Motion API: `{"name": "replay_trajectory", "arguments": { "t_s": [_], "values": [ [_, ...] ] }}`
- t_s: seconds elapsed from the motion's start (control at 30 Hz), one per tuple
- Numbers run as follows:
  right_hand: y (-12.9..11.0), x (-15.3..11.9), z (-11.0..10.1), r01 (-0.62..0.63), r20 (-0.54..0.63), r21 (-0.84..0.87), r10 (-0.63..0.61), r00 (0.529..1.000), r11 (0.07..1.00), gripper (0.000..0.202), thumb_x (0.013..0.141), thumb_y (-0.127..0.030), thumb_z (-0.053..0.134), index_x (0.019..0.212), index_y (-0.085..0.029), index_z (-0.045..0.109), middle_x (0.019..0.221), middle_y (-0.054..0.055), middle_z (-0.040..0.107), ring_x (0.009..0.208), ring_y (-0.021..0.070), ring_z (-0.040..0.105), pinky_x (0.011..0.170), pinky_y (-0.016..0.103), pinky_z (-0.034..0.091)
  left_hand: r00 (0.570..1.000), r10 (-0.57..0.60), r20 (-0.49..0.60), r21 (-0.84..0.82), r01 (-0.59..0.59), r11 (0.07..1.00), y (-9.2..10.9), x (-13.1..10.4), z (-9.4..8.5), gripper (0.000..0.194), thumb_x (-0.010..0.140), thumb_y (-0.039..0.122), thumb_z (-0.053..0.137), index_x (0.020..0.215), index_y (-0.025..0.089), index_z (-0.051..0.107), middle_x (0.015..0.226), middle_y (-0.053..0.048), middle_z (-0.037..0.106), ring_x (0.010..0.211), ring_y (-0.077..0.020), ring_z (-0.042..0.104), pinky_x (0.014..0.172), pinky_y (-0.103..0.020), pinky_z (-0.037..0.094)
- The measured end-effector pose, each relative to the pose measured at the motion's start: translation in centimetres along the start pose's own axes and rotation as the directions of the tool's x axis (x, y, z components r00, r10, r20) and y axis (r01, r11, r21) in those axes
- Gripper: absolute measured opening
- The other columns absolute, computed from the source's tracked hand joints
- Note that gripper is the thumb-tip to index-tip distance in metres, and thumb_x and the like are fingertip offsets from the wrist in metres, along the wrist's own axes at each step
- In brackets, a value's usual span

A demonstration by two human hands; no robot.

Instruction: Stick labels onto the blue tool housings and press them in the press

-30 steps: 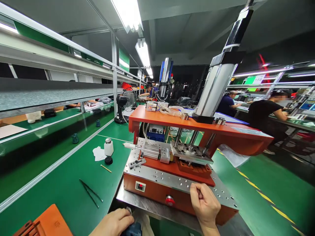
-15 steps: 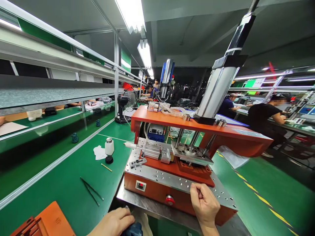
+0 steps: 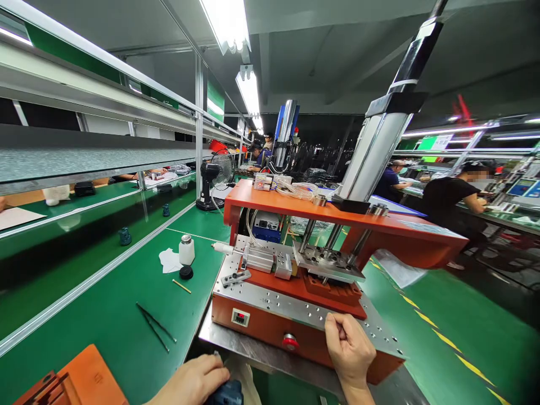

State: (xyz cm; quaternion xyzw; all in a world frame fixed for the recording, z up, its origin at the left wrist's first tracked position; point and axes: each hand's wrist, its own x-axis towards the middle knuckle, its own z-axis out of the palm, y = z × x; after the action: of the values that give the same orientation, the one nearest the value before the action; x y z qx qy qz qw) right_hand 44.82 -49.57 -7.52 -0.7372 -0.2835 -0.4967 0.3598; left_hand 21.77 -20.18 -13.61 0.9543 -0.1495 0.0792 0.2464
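Note:
At the bottom of the view, my left hand [image 3: 194,381] lies palm down with its fingers bent over a dark blue object [image 3: 228,393], most of which is cut off by the frame. Pale cloth-like material shows beside that object. Curled into a fist, my right hand [image 3: 351,350] is at the front right of the orange press [image 3: 270,318]; whatever its fingers enclose, if anything, is hidden. Between the hands, a red knob [image 3: 290,342] sticks out of the press's front. Above the orange fixture block [image 3: 333,288] is the metal press plate [image 3: 329,262].
On the green bench left of the press are black tweezers [image 3: 152,327], a small stick [image 3: 181,286], a black cap [image 3: 186,273], a white bottle [image 3: 186,251] and another orange fixture [image 3: 80,377]. A fan [image 3: 210,183] stands farther back. People sit at benches on the right.
The view has shifted very slightly. Both hands keep nearly the same place and shape, and the press looks unchanged.

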Motion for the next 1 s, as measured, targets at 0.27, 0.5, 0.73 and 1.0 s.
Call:
{"name": "replay_trajectory", "arguments": {
  "t_s": [0.27,0.5,0.73,1.0],
  "values": [
    [0.2,-0.2,0.1,0.004,0.004,0.014,-0.004,1.0,1.0,0.026,0.094,-0.022,0.057,0.068,-0.021,0.055,0.057,-0.004,0.043,0.05,0.0117,0.041,0.056,0.028,0.034,0.994,-0.016,0.112,-0.013,0.018,1.0,0.8,0.2,-1.6,0.047,0.086,0.038,0.074,0.129,0.027,0.059,0.123,-0.01,0.067,0.105,-0.0272,0.066,0.089,-0.03,0.053],
    [0.2,-0.2,0.1,0.007,-0.003,0.019,-0.007,1.0,1.0,0.026,0.094,-0.021,0.057,0.068,-0.02,0.055,0.057,-0.005,0.042,0.05,0.0115,0.04,0.056,0.028,0.033,0.997,-0.013,0.076,0.003,0.013,1.0,1.2,0.2,-1.8,0.039,0.088,0.031,0.07,0.125,0.026,0.06,0.12,-0.009,0.068,0.103,-0.0256,0.068,0.088,-0.028,0.053],
    [0.3,-0.4,0.1,0.002,0.004,0.021,-0.002,1.0,1.0,0.025,0.094,-0.021,0.057,0.069,-0.02,0.055,0.058,-0.004,0.042,0.051,0.0114,0.04,0.056,0.028,0.033,0.999,0.0,0.052,-0.012,0.0,1.0,0.7,-0.1,-1.4,0.041,0.088,0.036,0.072,0.127,0.027,0.06,0.121,-0.009,0.068,0.103,-0.0257,0.068,0.089,-0.028,0.054],
    [0.4,-0.4,0.1,0.02,0.0,0.005,-0.02,1.0,1.0,0.025,0.094,-0.02,0.058,0.069,-0.02,0.055,0.058,-0.005,0.042,0.052,0.0113,0.04,0.056,0.027,0.034,0.999,0.023,-0.041,0.02,-0.022,1.0,-0.9,-0.5,1.0,0.04,0.088,0.034,0.073,0.125,0.028,0.059,0.118,-0.007,0.069,0.101,-0.0233,0.069,0.087,-0.025,0.054]
  ]
}}
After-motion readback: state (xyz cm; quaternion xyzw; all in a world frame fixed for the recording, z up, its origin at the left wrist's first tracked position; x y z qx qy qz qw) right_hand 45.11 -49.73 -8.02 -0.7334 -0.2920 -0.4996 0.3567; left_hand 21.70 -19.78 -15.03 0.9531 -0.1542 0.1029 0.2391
